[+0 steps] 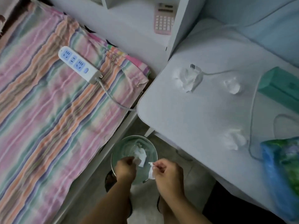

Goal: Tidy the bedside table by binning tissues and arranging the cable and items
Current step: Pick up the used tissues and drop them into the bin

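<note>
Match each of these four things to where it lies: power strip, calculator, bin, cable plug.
Things:
1. power strip
2. calculator
3. bin
4. cable plug

Places:
A. on the floor, under the hands
B. on the striped bedsheet
C. on the table, against a crumpled tissue
D. on the shelf behind the bed

Pairs: 1-B, 2-D, 3-A, 4-C

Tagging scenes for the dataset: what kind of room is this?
Likely a bedroom, perhaps a dorm: a bed with striped sheet beside a white bedside table, a power strip lying on the bed, and a small bin on the floor between them.
</note>
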A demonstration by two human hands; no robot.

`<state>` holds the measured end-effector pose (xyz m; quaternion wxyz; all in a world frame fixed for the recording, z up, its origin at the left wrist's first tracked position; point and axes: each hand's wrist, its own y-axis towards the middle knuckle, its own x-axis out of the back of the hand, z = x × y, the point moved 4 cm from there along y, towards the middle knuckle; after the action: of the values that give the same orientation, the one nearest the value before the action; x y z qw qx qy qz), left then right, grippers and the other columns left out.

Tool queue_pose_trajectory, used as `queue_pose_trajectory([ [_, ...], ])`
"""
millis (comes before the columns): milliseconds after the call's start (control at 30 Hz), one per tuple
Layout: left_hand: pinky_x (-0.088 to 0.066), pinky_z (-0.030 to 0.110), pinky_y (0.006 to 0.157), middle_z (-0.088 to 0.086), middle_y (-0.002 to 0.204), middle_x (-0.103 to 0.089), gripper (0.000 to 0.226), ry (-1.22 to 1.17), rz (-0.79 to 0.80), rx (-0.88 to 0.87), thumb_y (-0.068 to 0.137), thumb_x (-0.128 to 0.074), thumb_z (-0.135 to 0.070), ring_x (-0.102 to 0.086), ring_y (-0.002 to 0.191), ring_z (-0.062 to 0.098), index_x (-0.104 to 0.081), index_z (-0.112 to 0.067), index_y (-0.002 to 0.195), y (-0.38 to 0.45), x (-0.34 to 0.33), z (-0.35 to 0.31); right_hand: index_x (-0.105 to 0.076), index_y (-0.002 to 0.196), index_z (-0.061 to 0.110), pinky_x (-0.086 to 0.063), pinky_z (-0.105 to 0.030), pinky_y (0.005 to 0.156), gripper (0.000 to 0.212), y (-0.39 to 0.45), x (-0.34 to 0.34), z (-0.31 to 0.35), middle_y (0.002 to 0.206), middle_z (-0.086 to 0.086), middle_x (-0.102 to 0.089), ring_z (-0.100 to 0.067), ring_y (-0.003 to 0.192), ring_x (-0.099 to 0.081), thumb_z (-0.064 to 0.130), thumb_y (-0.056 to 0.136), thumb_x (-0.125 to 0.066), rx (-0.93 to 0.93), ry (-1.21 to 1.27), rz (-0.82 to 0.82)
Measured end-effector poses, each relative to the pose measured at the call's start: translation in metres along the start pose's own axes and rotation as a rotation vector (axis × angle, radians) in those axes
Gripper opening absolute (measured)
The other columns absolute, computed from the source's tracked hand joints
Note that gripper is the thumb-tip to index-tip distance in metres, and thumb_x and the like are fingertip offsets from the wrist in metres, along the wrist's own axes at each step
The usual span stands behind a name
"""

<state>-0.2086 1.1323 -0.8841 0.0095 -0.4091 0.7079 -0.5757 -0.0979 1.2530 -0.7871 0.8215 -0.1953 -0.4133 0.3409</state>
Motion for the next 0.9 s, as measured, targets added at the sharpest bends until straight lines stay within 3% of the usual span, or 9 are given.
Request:
queue_pose_trajectory([
  [67, -0.051, 0.044, 0.098, 0.016, 0.124, -0.066, 0.045, 0.094, 0.041, -0.029, 0.084, -0.059, -0.001, -0.062, 0.111, 0.036, -0.062, -0.013, 0.127, 0.013, -0.005, 0.012, -0.071, 0.07, 0.026, -0.05, -0.008, 0.056, 0.017, 0.005, -0.01, -0.012, 0.061, 0.018, -0.066, 0.004, 0.063, -0.065, 0.012, 0.08, -0.073, -0.024, 0.019, 0.006],
  [133, -0.047, 0.042, 0.102, 0.017, 0.13, -0.063, 0.047, 0.144, 0.06, -0.041, 0.085, -0.054, 0.001, -0.058, 0.118, 0.037, -0.061, -0.013, 0.129, 0.017, -0.004, 0.019, -0.07, 0.067, 0.026, -0.049, -0.008, 0.055, 0.02, 0.006, -0.015, -0.021, 0.059, 0.018, -0.065, 0.004, 0.061, -0.065, 0.011, 0.079, -0.073, -0.032, 0.027, 0.012],
  [200, -0.049, 0.043, 0.1, 0.019, 0.126, -0.065, 0.046, 0.132, 0.098, -0.061, 0.085, -0.049, 0.006, -0.06, 0.114, 0.038, -0.062, -0.009, 0.127, 0.012, 0.001, 0.02, -0.069, 0.065, 0.027, -0.052, -0.016, 0.058, 0.021, 0.004, -0.017, -0.023, 0.059, 0.015, -0.066, 0.0, 0.062, -0.065, 0.012, 0.079, -0.073, -0.048, 0.012, 0.015],
  [367, -0.055, 0.041, 0.09, 0.019, 0.111, -0.071, 0.043, 0.146, 0.05, -0.043, 0.084, -0.052, 0.0, -0.067, 0.101, 0.034, -0.066, -0.014, 0.122, -0.023, 0.041, 0.019, -0.077, 0.078, 0.018, -0.037, -0.002, 0.046, 0.013, -0.002, -0.02, -0.009, 0.072, 0.009, -0.073, -0.012, 0.07, -0.067, 0.01, 0.079, -0.067, -0.134, -0.068, -0.014],
  [533, -0.051, 0.032, 0.086, 0.01, 0.105, -0.076, 0.04, 0.173, 0.011, -0.078, 0.08, -0.062, -0.004, -0.067, 0.105, 0.026, -0.07, -0.017, 0.117, -0.042, 0.074, 0.016, -0.073, 0.11, 0.013, -0.056, -0.032, 0.083, 0.029, 0.024, -0.041, -0.012, 0.11, -0.012, -0.074, -0.031, 0.099, -0.069, 0.005, 0.087, -0.058, -0.277, 0.005, 0.023],
  [600, -0.054, 0.035, 0.084, 0.002, 0.096, -0.078, 0.038, 0.139, 0.02, -0.081, 0.079, -0.064, -0.005, -0.07, 0.096, 0.021, -0.073, -0.022, 0.113, -0.044, 0.082, 0.018, -0.062, 0.128, 0.011, -0.058, -0.043, 0.087, 0.041, 0.031, -0.051, -0.017, 0.117, -0.017, -0.068, -0.036, 0.101, -0.068, -0.001, 0.09, -0.051, -0.41, 0.167, 0.089],
  [733, -0.057, 0.04, 0.078, -0.001, 0.08, -0.076, 0.037, 0.08, -0.013, -0.063, 0.078, -0.062, 0.002, -0.07, 0.082, 0.02, -0.074, -0.02, 0.105, -0.048, 0.092, 0.015, -0.059, 0.13, 0.008, -0.061, -0.04, 0.071, 0.041, 0.026, -0.052, -0.023, 0.075, 0.0, -0.06, -0.031, 0.078, -0.072, -0.004, 0.092, -0.048, -0.547, 0.34, 0.169],
  [833, -0.056, 0.041, 0.086, 0.006, 0.094, -0.077, 0.039, 0.099, -0.037, -0.095, 0.08, -0.062, -0.002, -0.07, 0.094, 0.024, -0.07, -0.015, 0.116, -0.063, 0.091, 0.001, -0.064, 0.121, 0.008, -0.061, -0.036, 0.066, 0.034, 0.011, -0.028, -0.017, 0.071, 0.006, -0.061, -0.026, 0.073, -0.072, -0.002, 0.091, -0.051, -0.498, 0.3, 0.156],
  [900, -0.055, 0.039, 0.085, 0.006, 0.093, -0.076, 0.042, 0.104, -0.055, -0.153, 0.081, -0.058, -0.003, -0.07, 0.092, 0.024, -0.066, -0.013, 0.121, -0.08, 0.089, -0.017, -0.067, 0.114, 0.007, -0.062, -0.042, 0.073, 0.032, -0.003, -0.005, -0.007, 0.072, 0.007, -0.063, -0.027, 0.076, -0.071, -0.002, 0.088, -0.052, -0.427, 0.257, 0.122],
])
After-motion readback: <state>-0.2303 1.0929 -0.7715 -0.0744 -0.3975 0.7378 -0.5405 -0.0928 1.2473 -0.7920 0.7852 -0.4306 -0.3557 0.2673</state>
